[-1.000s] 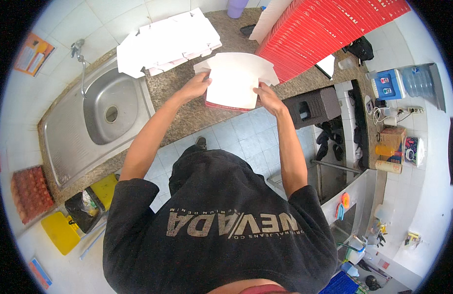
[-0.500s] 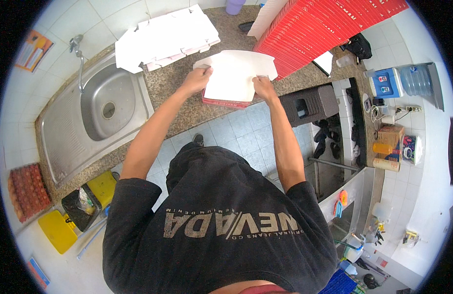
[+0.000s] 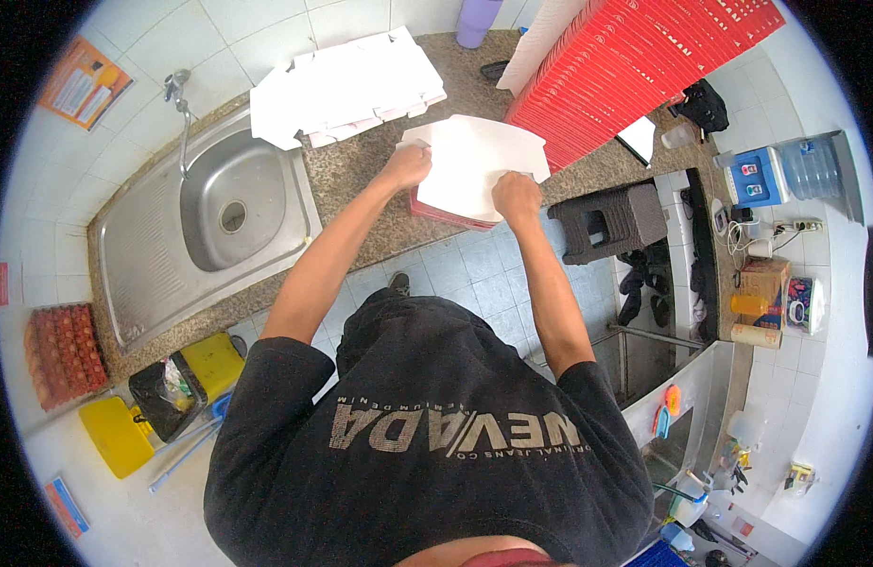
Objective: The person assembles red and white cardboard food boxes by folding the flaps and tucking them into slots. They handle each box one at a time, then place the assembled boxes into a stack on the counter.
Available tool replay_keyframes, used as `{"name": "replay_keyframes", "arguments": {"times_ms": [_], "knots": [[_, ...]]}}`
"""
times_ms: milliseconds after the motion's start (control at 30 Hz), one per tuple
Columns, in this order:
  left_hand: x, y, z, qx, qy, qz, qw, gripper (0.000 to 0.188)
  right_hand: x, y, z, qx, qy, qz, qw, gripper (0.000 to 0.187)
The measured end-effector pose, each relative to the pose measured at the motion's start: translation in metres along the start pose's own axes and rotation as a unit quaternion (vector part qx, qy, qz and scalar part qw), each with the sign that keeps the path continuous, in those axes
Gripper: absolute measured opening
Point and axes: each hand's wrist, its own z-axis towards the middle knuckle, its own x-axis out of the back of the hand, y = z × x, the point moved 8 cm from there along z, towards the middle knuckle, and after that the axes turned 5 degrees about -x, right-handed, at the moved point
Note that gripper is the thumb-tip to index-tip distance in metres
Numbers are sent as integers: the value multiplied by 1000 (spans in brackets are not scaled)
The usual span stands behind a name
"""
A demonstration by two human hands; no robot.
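A partly folded cardboard food box [image 3: 472,156], white on its upper face with a red edge below, lies at the counter's front edge. My left hand [image 3: 410,166] is closed on its left side. On the right side my right hand [image 3: 518,197] is curled shut on the cardboard, knuckles up; its fingertips are hidden. To the left lies a pile of flat white box blanks [image 3: 351,90] with notched edges. A long row of red folded cartons [image 3: 625,76] stands tightly packed at the right, behind my right hand.
A steel sink [image 3: 233,203] with a tap [image 3: 179,90] is set into the speckled stone counter [image 3: 361,236] at left. A purple cup [image 3: 476,21] stands at the back. Dark stacked crates [image 3: 611,222] are right of my right hand. A water dispenser [image 3: 753,184] stands farther right.
The whole view has shifted, so the scene sits a little lower and farther right. My right hand is now lower on the box, over its near right part. My left hand keeps its hold.
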Motion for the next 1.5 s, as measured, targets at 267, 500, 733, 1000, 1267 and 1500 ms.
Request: {"name": "replay_keyframes", "arguments": {"times_ms": [267, 500, 733, 1000, 1267, 1500], "knots": [[12, 8, -14, 83, 49, 82, 992, 56, 0, 0, -3, -3, -7, 17, 1000, 29], [9, 19, -33, 164, 110, 55, 979, 43, -10, 2, -5, -1, 28, 62, 998, 25], [-10, 14, -28, 203, 109, -45, 972, 38, -21, 6, -7, 17, 54, 92, 994, 23], [-13, 7, -29, 179, 133, -44, 974, 34, -28, 7, -7, 36, 60, 98, 993, 20], [-17, 8, -35, 179, 162, -36, 970, 36, -28, 10, -15, 60, 115, 136, 982, 15], [-4, -7, -39, 196, 195, -85, 957, 46, -11, -1, -6, 44, 100, 137, 985, 25]]}}
